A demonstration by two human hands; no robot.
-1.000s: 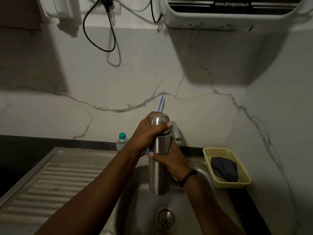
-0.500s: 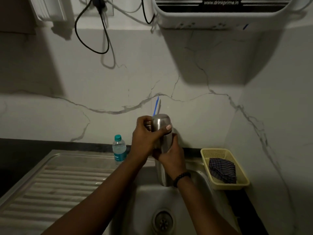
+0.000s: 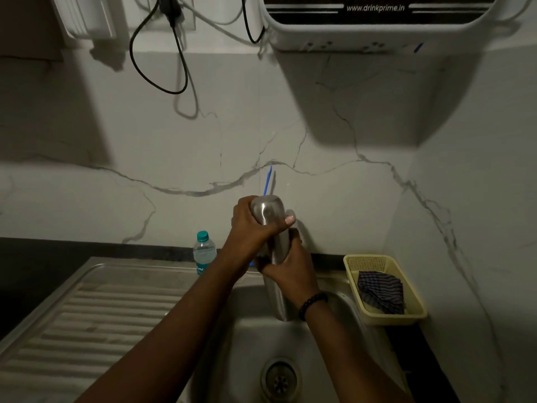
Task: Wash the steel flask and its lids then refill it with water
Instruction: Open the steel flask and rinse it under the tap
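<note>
Holding the steel flask [image 3: 268, 228] upright over the sink [image 3: 255, 338], both hands work it well above the basin, presumably so any spill or rinse water drops toward the drain [image 3: 279, 379].

Head view, the only one:
- Left hand [image 3: 255, 225]: grip clamped around the flask's domed top, thumb laid across the front. Likely placed there to twist the outer lid; whether it is loosening or tightening cannot be told.
- Right hand [image 3: 290, 269]: grip clamped around the middle of the body, beaded wristband below. Judged to be the bracing hand, keeping the body from turning.
- Flask: brushed steel, slim cylinder, rounded cap end uppermost, lower end showing beneath the right hand over the basin. Dim light; no water or soap visible on it. Lid seam hidden by fingers.
- No running water seen. Tap mostly hidden behind the hands.
- Small plastic bottle [image 3: 204, 253] with teal cap stands on the surface behind the drainboard [image 3: 87, 315], left of the hands.
- Yellow basket [image 3: 412, 312] holding a dark cloth [image 3: 380, 290] sits right of the sink, apart from the work.
- Water purifier [image 3: 377, 30] on the wall above, probable refill source.
</note>
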